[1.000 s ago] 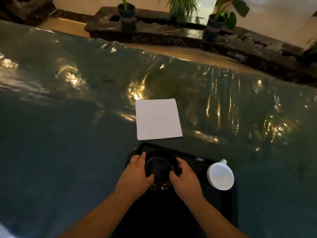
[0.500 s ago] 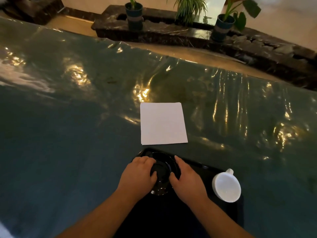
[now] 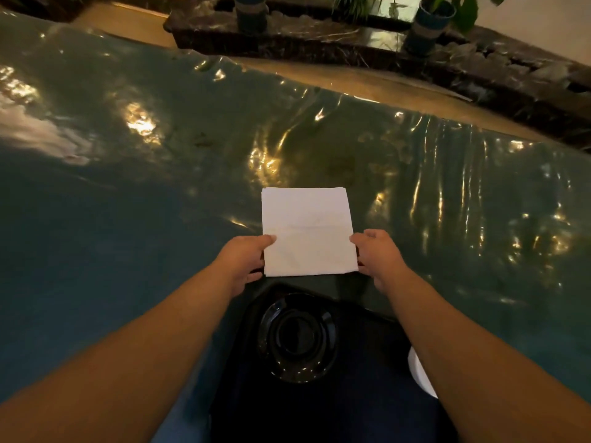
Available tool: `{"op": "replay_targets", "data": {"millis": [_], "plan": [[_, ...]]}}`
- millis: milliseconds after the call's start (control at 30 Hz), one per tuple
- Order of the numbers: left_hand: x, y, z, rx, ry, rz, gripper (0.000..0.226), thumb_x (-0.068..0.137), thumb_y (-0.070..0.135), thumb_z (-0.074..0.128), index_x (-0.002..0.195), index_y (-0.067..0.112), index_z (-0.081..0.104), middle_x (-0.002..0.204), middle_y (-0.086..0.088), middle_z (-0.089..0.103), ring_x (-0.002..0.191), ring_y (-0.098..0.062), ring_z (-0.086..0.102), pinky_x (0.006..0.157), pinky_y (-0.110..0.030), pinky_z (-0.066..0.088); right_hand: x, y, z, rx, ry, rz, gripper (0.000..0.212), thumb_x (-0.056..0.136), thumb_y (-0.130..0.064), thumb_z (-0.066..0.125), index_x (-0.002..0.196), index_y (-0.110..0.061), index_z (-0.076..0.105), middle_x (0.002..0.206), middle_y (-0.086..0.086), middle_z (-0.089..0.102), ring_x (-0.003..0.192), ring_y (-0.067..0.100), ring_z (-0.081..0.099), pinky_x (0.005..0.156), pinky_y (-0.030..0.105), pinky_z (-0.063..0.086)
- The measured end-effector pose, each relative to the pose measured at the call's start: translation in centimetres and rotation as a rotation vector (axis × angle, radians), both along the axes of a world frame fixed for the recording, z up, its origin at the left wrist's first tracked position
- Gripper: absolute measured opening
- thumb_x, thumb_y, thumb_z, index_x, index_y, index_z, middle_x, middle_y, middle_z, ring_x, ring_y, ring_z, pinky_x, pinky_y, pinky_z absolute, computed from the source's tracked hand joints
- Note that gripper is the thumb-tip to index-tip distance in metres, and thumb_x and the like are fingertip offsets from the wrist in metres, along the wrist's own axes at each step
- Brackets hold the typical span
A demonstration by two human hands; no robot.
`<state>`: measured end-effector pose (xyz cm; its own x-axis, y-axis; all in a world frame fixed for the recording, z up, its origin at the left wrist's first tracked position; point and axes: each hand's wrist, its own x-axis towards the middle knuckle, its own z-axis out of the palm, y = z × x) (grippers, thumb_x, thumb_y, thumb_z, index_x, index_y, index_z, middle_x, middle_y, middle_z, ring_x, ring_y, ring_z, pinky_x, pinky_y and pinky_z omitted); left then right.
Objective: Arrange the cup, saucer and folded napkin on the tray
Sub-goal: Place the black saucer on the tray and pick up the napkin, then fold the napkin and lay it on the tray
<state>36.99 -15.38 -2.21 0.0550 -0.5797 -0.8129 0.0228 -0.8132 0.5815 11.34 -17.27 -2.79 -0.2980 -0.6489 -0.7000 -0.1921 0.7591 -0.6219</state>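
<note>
A white folded napkin (image 3: 308,231) lies flat on the dark green tabletop just beyond the black tray (image 3: 361,394). My left hand (image 3: 244,260) grips its left edge, thumb on top, and my right hand (image 3: 377,255) grips its right edge. A black saucer (image 3: 297,337) rests on the far part of the tray, with no hand on it. The white cup (image 3: 420,375) shows only as a sliver at the tray's right side, mostly hidden behind my right forearm.
The glossy green table surface (image 3: 128,219) stretches wide to the left and right. Beyond its far edge runs a dark stone ledge (image 3: 319,43) with potted plants (image 3: 428,24).
Both hands let go of the saucer on the tray and reached forward to the napkin's left and right edges. The view has tilted forward too.
</note>
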Motion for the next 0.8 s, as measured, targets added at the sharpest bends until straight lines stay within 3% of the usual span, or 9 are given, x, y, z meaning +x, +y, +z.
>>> {"op": "replay_targets", "data": {"millis": [100,233,333,433,567,633,700,767,800], "plan": [[-0.3,-0.5,-0.5,0.030,-0.047,0.007,0.033,0.093,0.034,0.072,0.119,0.013,0.067,0.115,-0.003,0.071,0.100,-0.020,0.064,0.084,-0.038,0.049,0.4,-0.2,-0.4,0.065,-0.117,-0.016,0.028,0.099,-0.024,0.063,0.124,-0.011,0.062,0.113,0.011,0.070,0.095,0.026,0.066,0.072,0.040,0.058],[-0.5,-0.7,-0.7,0.047,-0.221,-0.135,0.038,0.092,0.034,0.073,0.116,0.005,0.067,0.100,-0.004,0.064,0.083,-0.021,0.058,0.093,-0.045,0.051,1.4,0.1,-0.4,0.035,-0.085,0.088,0.021,0.103,-0.013,0.054,0.122,-0.008,0.062,0.098,0.011,0.069,0.068,0.019,0.059,0.060,0.034,0.052],[-0.5,-0.9,-0.1,0.019,-0.302,-0.206,0.039,0.093,0.038,0.070,0.114,0.006,0.066,0.101,-0.005,0.062,0.079,-0.021,0.056,0.067,-0.035,0.047,2.1,0.0,0.6,0.013,-0.303,0.039,0.029,0.102,-0.007,0.049,0.128,-0.009,0.062,0.105,0.012,0.074,0.078,0.023,0.069,0.075,0.039,0.055],[0.1,-1.2,-0.4,-0.056,-0.316,-0.277,0.033,0.093,0.045,0.069,0.101,0.013,0.064,0.106,-0.005,0.066,0.089,-0.021,0.063,0.072,-0.034,0.055,2.2,0.2,2.9,-0.035,-0.553,0.048,0.035,0.101,-0.007,0.049,0.132,-0.014,0.062,0.120,0.008,0.076,0.106,0.028,0.071,0.102,0.048,0.047],[0.1,-0.4,0.5,-0.017,0.016,-0.133,0.057,0.089,0.063,0.065,0.112,0.011,0.071,0.118,-0.011,0.072,0.098,-0.023,0.071,0.078,-0.035,0.061,1.6,1.2,5.6,-0.086,-0.867,0.050,0.050,0.095,-0.007,0.055,0.145,-0.001,0.050,0.097,0.009,0.077,0.101,0.029,0.069,0.110,0.058,0.045],[-0.6,0.7,1.2,0.083,0.250,-0.132,0.083,0.088,0.076,0.051,0.123,0.004,0.070,0.114,-0.011,0.071,0.103,-0.024,0.068,0.096,-0.039,0.056,0.9,2.0,6.4,-0.117,-1.003,0.055,0.061,0.088,-0.009,0.062,0.146,0.004,0.047,0.103,0.017,0.073,0.109,0.038,0.062,0.112,0.060,0.044],[-1.4,1.9,1.3,0.141,0.470,-0.183,0.105,0.084,0.087,0.040,0.133,-0.004,0.062,0.117,-0.017,0.065,0.111,-0.030,0.059,0.114,-0.044,0.040,0.1,3.3,7.4,-0.146,-1.118,0.105,0.065,0.084,-0.010,0.071,0.145,0.003,0.049,0.118,0.024,0.063,0.116,0.043,0.054,0.115,0.060,0.040],[-2.8,2.9,2.3,0.137,0.597,-0.126,0.101,0.087,0.082,0.044,0.136,-0.004,0.060,0.123,-0.022,0.064,0.117,-0.034,0.057,0.116,-0.048,0.037,-1.3,4.9,8.2,-0.174,-1.154,0.181,0.066,0.081,-0.012,0.077,0.142,-0.001,0.055,0.126,0.024,0.061,0.115,0.039,0.058,0.110,0.055,0.044],[-3.6,3.2,2.9,0.111,0.613,-0.058,0.086,0.091,0.071,0.051,0.135,-0.002,0.062,0.125,-0.021,0.066,0.116,-0.034,0.060,0.111,-0.050,0.043,-2.2,5.8,8.4,-0.181,-1.142,0.213,0.067,0.081,-0.011,0.076,0.144,-0.002,0.053,0.131,0.024,0.060,0.117,0.038,0.059,0.107,0.054,0.047]]}}
